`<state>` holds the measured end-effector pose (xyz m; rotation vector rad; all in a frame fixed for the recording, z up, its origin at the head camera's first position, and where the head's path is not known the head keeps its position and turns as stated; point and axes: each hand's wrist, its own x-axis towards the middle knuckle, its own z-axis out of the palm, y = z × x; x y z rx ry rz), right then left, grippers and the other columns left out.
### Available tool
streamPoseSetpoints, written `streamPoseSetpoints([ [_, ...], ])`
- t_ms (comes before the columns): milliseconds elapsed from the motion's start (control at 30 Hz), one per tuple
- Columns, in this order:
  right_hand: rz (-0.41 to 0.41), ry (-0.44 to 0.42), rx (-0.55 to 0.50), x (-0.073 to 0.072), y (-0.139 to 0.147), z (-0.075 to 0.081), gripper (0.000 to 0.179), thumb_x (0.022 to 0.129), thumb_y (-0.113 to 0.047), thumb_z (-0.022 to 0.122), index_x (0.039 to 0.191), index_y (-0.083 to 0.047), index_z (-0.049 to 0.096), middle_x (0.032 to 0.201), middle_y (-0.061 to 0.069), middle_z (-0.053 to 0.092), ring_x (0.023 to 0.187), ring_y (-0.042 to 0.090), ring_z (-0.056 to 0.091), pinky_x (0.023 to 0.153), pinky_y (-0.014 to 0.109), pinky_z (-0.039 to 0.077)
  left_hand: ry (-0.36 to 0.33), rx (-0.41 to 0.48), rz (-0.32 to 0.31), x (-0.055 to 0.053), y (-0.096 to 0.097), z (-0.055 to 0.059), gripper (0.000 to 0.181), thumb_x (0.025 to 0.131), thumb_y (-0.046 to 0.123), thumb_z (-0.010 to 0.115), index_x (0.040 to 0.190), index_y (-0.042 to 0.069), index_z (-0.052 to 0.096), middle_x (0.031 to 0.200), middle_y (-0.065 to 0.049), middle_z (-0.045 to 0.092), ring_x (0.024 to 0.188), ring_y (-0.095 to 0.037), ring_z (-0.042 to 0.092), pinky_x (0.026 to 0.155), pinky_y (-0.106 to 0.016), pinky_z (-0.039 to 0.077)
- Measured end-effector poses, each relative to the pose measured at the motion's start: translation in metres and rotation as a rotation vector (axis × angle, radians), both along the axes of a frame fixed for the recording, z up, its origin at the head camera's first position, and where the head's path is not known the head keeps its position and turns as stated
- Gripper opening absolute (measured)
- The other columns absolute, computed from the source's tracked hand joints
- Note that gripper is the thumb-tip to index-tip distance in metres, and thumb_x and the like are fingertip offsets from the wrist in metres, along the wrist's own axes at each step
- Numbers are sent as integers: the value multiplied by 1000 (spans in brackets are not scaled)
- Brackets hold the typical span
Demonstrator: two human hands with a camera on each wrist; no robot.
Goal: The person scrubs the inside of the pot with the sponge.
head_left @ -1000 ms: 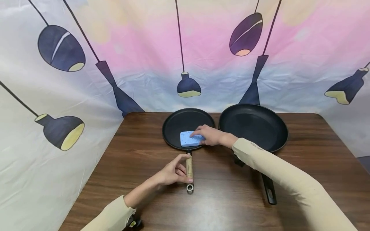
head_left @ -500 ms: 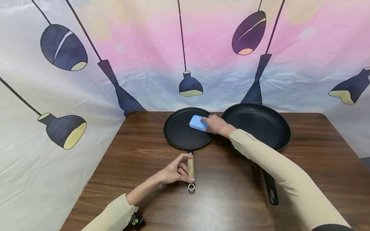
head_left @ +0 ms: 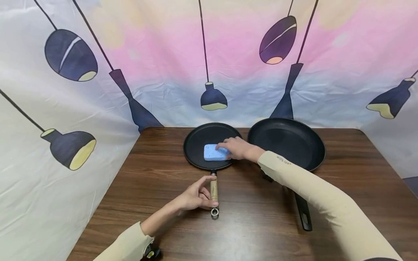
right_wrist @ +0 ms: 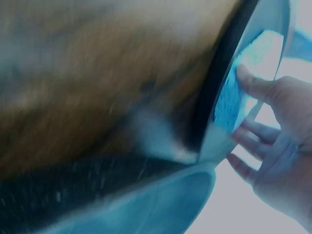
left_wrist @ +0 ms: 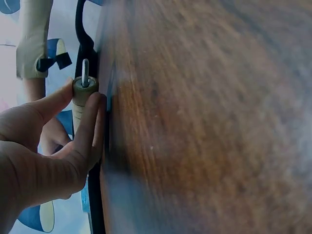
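A flat black griddle pan (head_left: 199, 145) lies toward the back of the table, its wooden handle (head_left: 213, 188) pointing at me. My left hand (head_left: 192, 195) grips that handle, forefinger near its top and thumb near the metal ring. In the left wrist view, thumb and fingers (left_wrist: 87, 122) close round the handle end. My right hand (head_left: 240, 148) holds a blue sponge (head_left: 211, 152) by its right end, over the near part of the pan's cooking surface. The right wrist view shows the sponge (right_wrist: 229, 102) between thumb and fingers, against the pan.
A larger, deeper black frying pan (head_left: 287, 139) stands just right of the griddle pan, partly behind my right forearm. Its black handle (head_left: 303, 214) slants toward the front of the wooden table (head_left: 156, 156). A printed cloth backdrop (head_left: 163, 98) hangs behind the table.
My right hand moved the sponge up and right across the pan, then back toward its near left part. My left hand keeps its hold on the handle.
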<state>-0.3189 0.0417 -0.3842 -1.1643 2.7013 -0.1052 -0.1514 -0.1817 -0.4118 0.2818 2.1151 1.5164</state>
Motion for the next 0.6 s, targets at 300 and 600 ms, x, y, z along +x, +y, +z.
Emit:
streamPoseSetpoints([
  [300,-206,34,26,-12,17,-3,52,103,-26,64,150,-14,47,134,23,57,122,39,56,102,50,52,-46,64,9,-2,3,-2,84,83,-1,82,153,11,37,84,-4,58,69,-9,63,65,-19,55],
  [600,18,-31,-32,20,-18,-9,55,101,-39,66,151,-23,49,137,19,56,123,33,55,99,46,54,-82,37,-14,-3,0,-1,86,85,4,83,155,12,33,85,-4,58,70,-9,64,68,-22,57],
])
